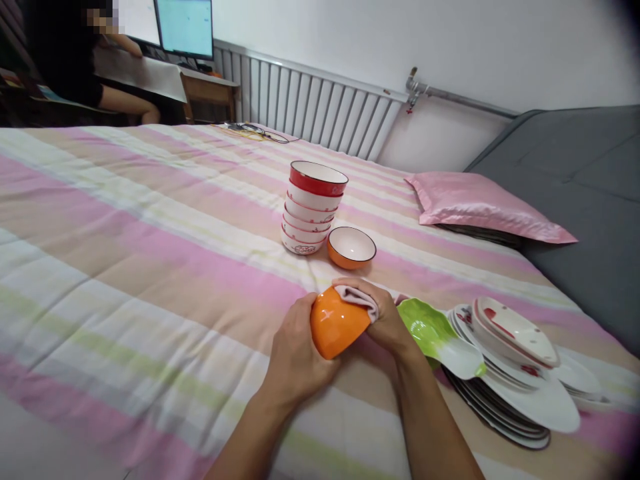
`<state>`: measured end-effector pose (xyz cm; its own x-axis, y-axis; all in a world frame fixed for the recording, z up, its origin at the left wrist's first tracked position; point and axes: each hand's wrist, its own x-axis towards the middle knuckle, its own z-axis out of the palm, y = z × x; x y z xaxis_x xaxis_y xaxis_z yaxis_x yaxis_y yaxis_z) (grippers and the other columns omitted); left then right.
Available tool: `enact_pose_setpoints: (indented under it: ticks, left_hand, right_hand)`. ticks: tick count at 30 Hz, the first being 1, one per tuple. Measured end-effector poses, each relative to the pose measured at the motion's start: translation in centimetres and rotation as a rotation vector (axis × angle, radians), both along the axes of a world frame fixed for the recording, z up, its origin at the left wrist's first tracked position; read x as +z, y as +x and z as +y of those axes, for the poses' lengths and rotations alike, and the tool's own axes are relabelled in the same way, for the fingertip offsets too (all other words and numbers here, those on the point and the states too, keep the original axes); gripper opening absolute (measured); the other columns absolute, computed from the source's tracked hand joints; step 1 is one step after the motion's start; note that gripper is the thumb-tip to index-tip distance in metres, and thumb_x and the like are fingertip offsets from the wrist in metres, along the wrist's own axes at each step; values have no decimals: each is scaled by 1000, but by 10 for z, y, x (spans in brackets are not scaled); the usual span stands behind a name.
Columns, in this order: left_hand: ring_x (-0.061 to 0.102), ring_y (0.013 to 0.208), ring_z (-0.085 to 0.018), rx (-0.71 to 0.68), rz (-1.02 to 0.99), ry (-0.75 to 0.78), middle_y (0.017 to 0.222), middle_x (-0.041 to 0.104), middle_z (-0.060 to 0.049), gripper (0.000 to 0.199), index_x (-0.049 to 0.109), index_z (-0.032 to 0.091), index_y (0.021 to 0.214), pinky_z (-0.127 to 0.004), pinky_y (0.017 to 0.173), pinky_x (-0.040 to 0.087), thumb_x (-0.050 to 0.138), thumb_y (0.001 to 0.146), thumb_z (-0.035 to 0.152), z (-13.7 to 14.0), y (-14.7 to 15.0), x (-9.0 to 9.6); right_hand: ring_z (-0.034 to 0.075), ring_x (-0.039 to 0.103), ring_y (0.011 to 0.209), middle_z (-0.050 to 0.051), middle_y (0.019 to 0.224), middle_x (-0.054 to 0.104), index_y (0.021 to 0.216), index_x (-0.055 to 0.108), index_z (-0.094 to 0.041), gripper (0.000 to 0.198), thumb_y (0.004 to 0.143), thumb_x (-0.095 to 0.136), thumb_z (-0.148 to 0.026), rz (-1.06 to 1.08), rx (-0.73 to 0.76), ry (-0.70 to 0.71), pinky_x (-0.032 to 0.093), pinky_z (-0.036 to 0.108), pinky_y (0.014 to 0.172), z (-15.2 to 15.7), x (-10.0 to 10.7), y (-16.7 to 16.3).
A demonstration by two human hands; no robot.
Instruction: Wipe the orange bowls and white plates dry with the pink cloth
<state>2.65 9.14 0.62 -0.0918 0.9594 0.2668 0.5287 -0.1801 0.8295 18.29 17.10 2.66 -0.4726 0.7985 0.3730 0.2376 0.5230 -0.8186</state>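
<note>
One glossy, round orange bowl is tilted above a bedspread striped in pink, beige, white and pale green, its outside facing the camera. The left hand grips it, fingers curved around its left side, while the right hand holds a folded, pale pinkish cloth against its right edge. Just beyond stands an upright stack of round white bowls with red rims, topped by a round bowl, red outside and white inside. Close by sits a smaller orange bowl with a white inside and dark rim; whether it touches the stack is hard to tell. To the right of the right hand lie a green leaf-shaped dish with a white end and a pile of white plates bearing a red-marked white dish.
</note>
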Motion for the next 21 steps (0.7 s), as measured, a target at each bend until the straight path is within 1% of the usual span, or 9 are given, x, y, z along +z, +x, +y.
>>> enact_pose_setpoints:
  ticks: [2,4,7,9,12,15,17,19,21]
  left_hand:
    - [56,107,-29,-7,-6,-17,119,56,-13,72,39,15,125,-46,91,47,62,57,16,0,-1,0]
    - [53,115,-31,-13,-18,-56,125,54,-15,77,36,16,129,-47,96,44,63,57,15,0,-2,-1]
    - [50,121,-33,-8,-43,-134,132,51,-15,83,33,18,135,-49,99,42,66,58,16,3,-4,-8]
    - [51,120,-34,-15,-64,-138,129,54,-14,81,37,20,134,-49,99,42,67,58,14,5,-5,-13]
    - [54,117,-32,-32,-121,-88,127,56,-12,76,42,21,130,-47,98,44,68,58,15,6,-6,-15]
    - [54,116,-30,-74,-168,-24,127,55,-11,77,42,20,127,-43,97,44,68,55,16,3,-6,-5]
    - [57,107,-27,-84,-168,21,116,59,-8,72,44,20,120,-40,91,47,67,52,15,0,-7,3]
    - [59,95,-24,-67,-167,44,105,60,-5,68,45,20,114,-36,83,49,65,49,14,-3,-7,10]
    - [59,90,-22,-53,-156,65,101,59,-3,67,45,20,111,-35,78,49,65,48,13,-5,-8,12]
  right_hand:
    - [22,63,103,6,108,69,104,67,-20,32,73,60,-16,62,-22,-127,48,32,89,3,-5,0]
    - [23,62,102,6,108,69,102,67,-20,30,73,62,-19,131,-38,-236,47,31,86,5,-9,0]
    - [21,61,96,3,102,68,94,67,-19,24,71,64,-20,265,-58,-362,46,27,79,9,-16,-1]
    - [19,60,91,1,96,67,87,66,-19,18,69,65,-19,348,-76,-418,46,24,76,11,-20,-1]
    - [18,60,89,1,94,67,82,66,-20,12,71,62,-18,404,-78,-472,46,24,76,13,-23,0]
    - [17,61,86,3,97,67,85,66,-21,11,75,61,-22,415,-49,-520,47,25,74,10,-19,-1]
    - [17,61,86,3,101,67,86,66,-22,11,77,61,-25,410,-2,-544,48,25,74,7,-15,-2]
    - [18,61,91,3,106,67,88,67,-22,12,78,61,-24,383,50,-531,48,26,79,4,-11,-2]
    - [18,60,96,3,108,67,93,68,-22,18,77,60,-20,338,68,-481,47,26,84,2,-7,-2]
